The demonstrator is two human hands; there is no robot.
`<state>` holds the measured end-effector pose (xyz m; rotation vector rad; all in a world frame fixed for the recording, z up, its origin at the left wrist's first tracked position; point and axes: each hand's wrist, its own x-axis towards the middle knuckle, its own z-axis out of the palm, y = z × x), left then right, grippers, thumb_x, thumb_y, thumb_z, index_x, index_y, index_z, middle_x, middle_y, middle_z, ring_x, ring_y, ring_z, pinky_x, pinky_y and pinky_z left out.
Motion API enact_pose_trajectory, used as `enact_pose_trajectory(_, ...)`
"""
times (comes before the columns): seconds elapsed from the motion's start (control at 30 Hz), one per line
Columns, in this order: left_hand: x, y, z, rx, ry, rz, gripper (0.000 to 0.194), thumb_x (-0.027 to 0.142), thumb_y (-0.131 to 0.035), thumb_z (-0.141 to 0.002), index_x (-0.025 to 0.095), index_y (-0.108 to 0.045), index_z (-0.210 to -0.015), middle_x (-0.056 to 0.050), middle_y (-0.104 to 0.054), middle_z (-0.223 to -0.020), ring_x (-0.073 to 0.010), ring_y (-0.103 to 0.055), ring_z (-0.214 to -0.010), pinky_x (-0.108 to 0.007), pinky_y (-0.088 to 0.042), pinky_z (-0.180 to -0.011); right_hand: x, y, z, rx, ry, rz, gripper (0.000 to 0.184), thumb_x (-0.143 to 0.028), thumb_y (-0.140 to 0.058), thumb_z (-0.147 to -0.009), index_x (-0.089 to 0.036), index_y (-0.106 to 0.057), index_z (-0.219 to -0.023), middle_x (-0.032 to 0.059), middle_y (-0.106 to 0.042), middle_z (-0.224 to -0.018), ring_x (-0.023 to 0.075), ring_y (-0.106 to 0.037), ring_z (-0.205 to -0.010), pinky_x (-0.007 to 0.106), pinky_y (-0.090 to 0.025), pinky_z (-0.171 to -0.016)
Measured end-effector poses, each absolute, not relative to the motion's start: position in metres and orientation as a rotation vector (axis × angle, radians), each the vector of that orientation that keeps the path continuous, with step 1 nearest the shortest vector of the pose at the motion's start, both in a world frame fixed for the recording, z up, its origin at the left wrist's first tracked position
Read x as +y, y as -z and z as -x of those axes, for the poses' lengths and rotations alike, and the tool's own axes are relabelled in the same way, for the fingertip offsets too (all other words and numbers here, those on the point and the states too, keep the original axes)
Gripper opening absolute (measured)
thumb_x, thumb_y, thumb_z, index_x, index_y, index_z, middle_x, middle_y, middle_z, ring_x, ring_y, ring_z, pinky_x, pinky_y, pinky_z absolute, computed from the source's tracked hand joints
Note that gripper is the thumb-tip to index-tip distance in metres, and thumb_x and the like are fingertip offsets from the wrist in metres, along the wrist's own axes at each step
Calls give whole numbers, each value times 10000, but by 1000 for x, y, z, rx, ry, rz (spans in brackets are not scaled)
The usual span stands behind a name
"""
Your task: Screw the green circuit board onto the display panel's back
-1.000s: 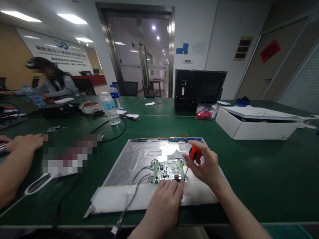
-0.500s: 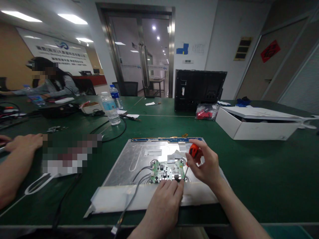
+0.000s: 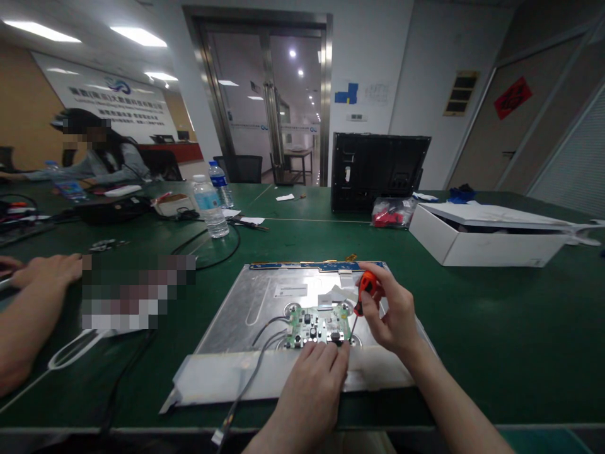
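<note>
A small orange-and-black screwdriver is pinched in the fingers of my right hand. Its thin shaft slants down and left, with the tip at the lower right corner of a green circuit board. My left hand bends over the lower edge of that board, fingers together and fingertips on it, the index finger close to the screwdriver tip. Beneath the board lies a silvery display panel with a blue strip board along its far edge. Grey cables run from the board's left side towards me.
A white box with a loose lid stands at right. Behind are a black monitor housing and a bag of red parts. Water bottles stand left of centre. A co-worker's hand rests at left; another person sits farther back.
The fingers of my right hand have shifted on the screwdriver, which now shows more of its handle and stands a little more upright. My left hand has stayed in place.
</note>
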<state>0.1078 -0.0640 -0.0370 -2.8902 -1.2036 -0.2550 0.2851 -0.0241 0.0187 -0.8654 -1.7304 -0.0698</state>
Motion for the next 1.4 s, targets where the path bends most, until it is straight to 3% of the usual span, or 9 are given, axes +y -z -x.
enact_pose_trajectory(0.23,-65,35,-108,-1192,269,2883,454,43,-435,-885,125,-529,-1321,-100,-643,-979,-242,-586,-931,-385,-464,-878,-21,-17,-283,-1701,196,885,290,-236,-561,-903,-221,-494,-1185,-69,-515,-655,77,-421,-449,189,-380,-431)
enact_pose_trajectory(0.57,-63,41,-108,-1176,290,2883,427,61,-461,-894,109,-533,-1311,-103,-647,-979,-247,-587,-914,-397,-480,-856,-25,-19,-286,-1731,72,880,331,-203,-447,-916,-182,-509,-1240,-2,-607,-782,93,-504,-515,203,-436,-464)
enact_pose_trajectory(0.83,-63,39,-108,-1163,295,2865,430,59,-462,-888,102,-541,-1308,-106,-649,-964,-252,-597,-901,-401,-494,-834,-21,-16,-285,-1717,201,872,275,-261,-604,-902,-212,-509,-1155,-61,-521,-678,67,-425,-463,179,-396,-446)
enact_pose_trajectory(1.07,-63,38,-108,-1152,303,2871,429,54,-453,-886,100,-541,-1303,-101,-647,-941,-244,-599,-890,-392,-494,-825,-23,-17,-286,-1753,80,867,341,-224,-459,-933,-191,-485,-1272,3,-603,-797,89,-506,-519,205,-446,-468)
enact_pose_trajectory(1.4,-62,41,-108,-1141,301,2854,439,60,-474,-878,107,-531,-1310,-94,-645,-949,-239,-594,-876,-384,-496,-811,-21,-18,-283,-1730,180,826,284,-248,-578,-924,-211,-493,-1193,-51,-542,-703,67,-436,-470,176,-401,-437)
